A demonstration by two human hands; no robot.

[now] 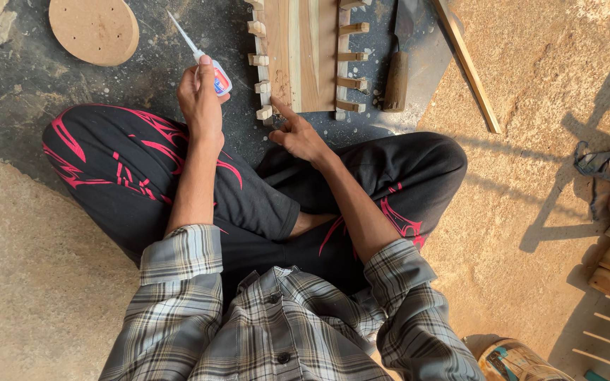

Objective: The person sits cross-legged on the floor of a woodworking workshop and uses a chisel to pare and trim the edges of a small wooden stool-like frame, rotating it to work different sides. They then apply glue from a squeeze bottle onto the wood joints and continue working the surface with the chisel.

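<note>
Glue bottle [214, 70], long nozzle up, gripped in left hand [200, 106] above knee. Right hand [299, 134], index finger out, others curled, holds nothing, touches wooden panel [305, 53] w/ small blocks [264, 86] on floor. Round wood disc [94, 29] upper left.

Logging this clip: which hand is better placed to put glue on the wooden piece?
Probably the left hand: it holds the glue bottle, beside the wooden piece. The right hand only touches its corner.

I wear a grey-and-white plaid button shirt [284, 331], its sleeves rolled to the elbows, and black trousers [142, 176] with red, jagged flame-like markings along both legs.
</note>
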